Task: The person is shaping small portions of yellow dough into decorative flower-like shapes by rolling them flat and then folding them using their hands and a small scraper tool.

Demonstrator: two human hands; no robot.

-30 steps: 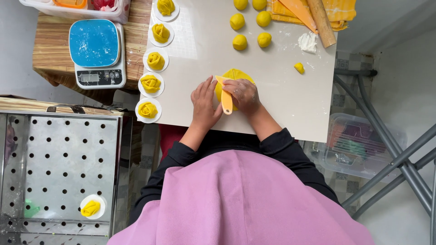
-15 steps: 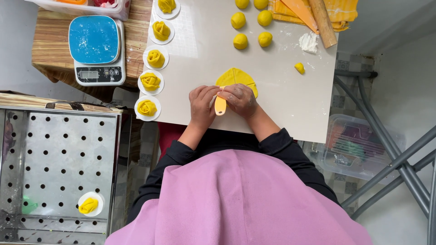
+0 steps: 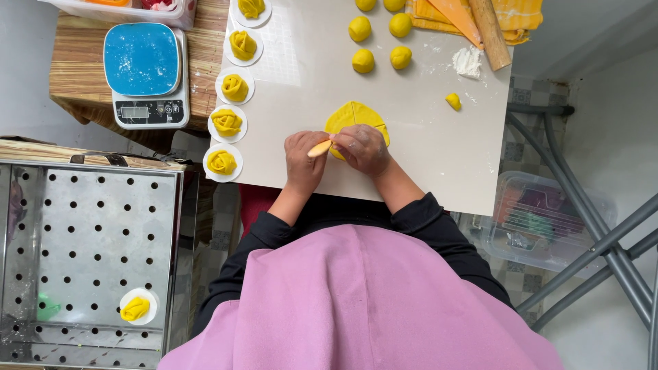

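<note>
A flat round of yellow dough (image 3: 353, 115) made of overlapping discs lies on the white table (image 3: 425, 157), partly covered by my hands. My right hand (image 3: 363, 149) rests on its near edge. My left hand (image 3: 303, 156) sits beside it at the left edge. A small orange stick-like tool (image 3: 319, 148) lies between the two hands, with both touching it; the right fingers pinch its end.
Several yellow dough roses on white paper rounds (image 3: 227, 123) line the table's left edge. Dough balls (image 3: 362, 61), a rolling pin (image 3: 490, 31) and flour (image 3: 467, 62) lie at the far side. A blue scale (image 3: 142, 72) stands left. A perforated steel tray (image 3: 89, 253) holds one rose (image 3: 136, 308).
The orange tool has turned from pointing toward me to lying crosswise between my hands. Both hands have drawn closer together over the dough's near edge.
</note>
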